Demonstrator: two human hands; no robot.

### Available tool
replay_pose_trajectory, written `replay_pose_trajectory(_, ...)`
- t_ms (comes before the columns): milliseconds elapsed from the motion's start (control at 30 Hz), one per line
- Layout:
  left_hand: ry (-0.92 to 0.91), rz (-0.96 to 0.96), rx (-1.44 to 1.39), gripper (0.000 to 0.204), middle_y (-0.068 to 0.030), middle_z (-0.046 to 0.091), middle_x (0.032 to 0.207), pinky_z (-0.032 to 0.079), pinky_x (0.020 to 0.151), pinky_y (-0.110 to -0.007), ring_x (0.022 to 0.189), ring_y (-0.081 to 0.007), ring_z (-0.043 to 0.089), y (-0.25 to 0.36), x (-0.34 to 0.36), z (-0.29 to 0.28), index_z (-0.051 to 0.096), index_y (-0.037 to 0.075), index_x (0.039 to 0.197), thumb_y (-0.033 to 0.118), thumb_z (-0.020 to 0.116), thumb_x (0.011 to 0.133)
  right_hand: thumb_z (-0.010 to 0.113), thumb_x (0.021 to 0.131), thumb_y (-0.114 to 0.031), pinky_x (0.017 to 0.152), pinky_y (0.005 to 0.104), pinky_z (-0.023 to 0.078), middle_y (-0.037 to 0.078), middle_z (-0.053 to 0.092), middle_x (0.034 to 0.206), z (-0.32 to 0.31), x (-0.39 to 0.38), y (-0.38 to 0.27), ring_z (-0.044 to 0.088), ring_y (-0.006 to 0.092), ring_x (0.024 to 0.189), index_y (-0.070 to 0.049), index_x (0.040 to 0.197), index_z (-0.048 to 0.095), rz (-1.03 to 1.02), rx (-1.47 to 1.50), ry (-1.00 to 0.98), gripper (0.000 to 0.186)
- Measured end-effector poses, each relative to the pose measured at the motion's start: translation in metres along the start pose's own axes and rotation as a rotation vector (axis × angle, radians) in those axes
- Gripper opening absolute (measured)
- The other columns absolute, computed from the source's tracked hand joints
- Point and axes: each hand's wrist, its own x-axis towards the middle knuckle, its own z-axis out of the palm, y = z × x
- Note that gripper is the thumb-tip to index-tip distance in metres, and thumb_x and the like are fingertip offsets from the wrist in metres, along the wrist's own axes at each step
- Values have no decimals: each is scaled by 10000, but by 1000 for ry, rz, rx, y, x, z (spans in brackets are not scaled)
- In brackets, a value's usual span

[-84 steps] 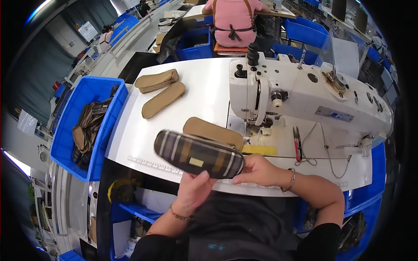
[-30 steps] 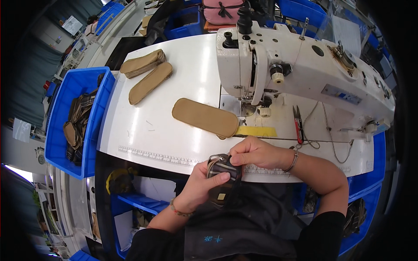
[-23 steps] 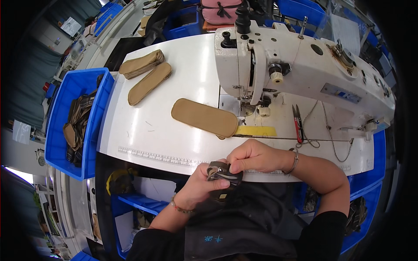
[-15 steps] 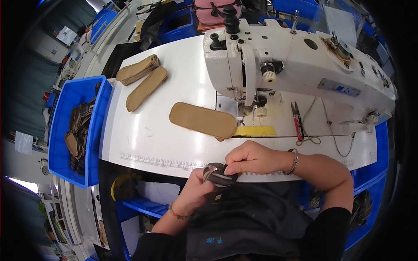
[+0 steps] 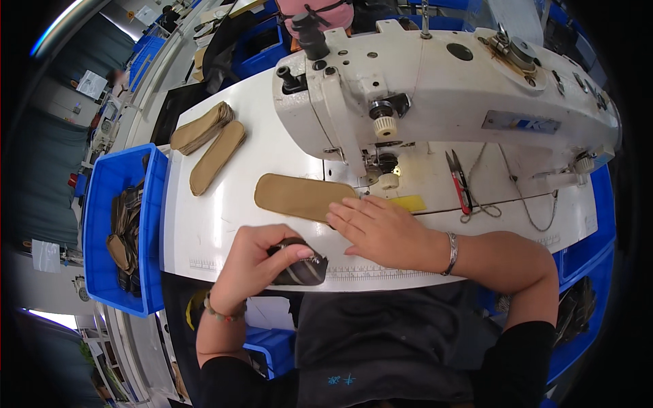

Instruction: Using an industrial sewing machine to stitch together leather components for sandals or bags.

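Note:
My left hand (image 5: 253, 262) grips a dark striped fabric piece with a zipper (image 5: 307, 270) at the table's front edge, thumb on top. Flat on the table lies a tan oval fabric panel (image 5: 296, 196), its right end by the needle area of the white sewing machine (image 5: 435, 88). With fingers stretched out, my right hand (image 5: 388, 232) rests over the panel's right end and the table beside it. The fingers cover part of the panel's edge.
Stacked tan oval panels (image 5: 214, 156) lie at the far left of the table. A blue bin (image 5: 153, 231) of striped pieces stands left of the table. Right of the needle are a yellow strip (image 5: 410, 203), red-handled thread snips (image 5: 461, 187) and a loose cord (image 5: 527, 197).
My right hand has let go of the striped piece and moved onto the tan panel's right end. My left hand has carried the piece left and onto the table edge. The view has shifted.

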Motion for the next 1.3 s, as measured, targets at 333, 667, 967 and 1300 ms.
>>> replay_pose_trajectory(333, -300, 213, 283, 139, -17, 697, 809, 489, 701, -275, 752, -116, 615, -28, 135, 4, 717, 13, 949, 138, 728, 888, 703, 821, -327, 865, 348, 462, 56, 592, 912, 3, -5, 22, 581, 218, 1023, -48, 883, 634, -24, 75, -58, 294)
replay_pose_trajectory(667, -195, 407, 354, 156, -106, 676, 804, 497, 684, -332, 730, -245, 632, -28, 126, 5, 705, 32, 952, 171, 727, 885, 656, 890, -316, 775, 358, 471, 33, 570, 818, 1, 0, 32, 606, 200, 792, -97, 833, 574, -1, 183, -150, 241)
replay_pose_trajectory(967, -157, 420, 419, 246, -95, 690, 851, 499, 728, -335, 754, -227, 623, -36, 133, 11, 713, 78, 988, 317, 689, 933, 642, 802, -182, 616, 358, 477, 20, 532, 741, 2, -3, 40, 571, 206, 624, -104, 747, 522, -78, 129, -106, 153)
replay_pose_trajectory(1300, -218, 369, 181, 331, -66, 722, 938, 510, 787, -312, 826, -184, 650, -37, 141, 8, 713, 77, 1067, 381, 674, 943, 640, 708, -140, 485, 271, 427, -20, 497, 619, -5, 11, 24, 544, 102, 539, -68, 808, 635, -39, -346, 169, 123)
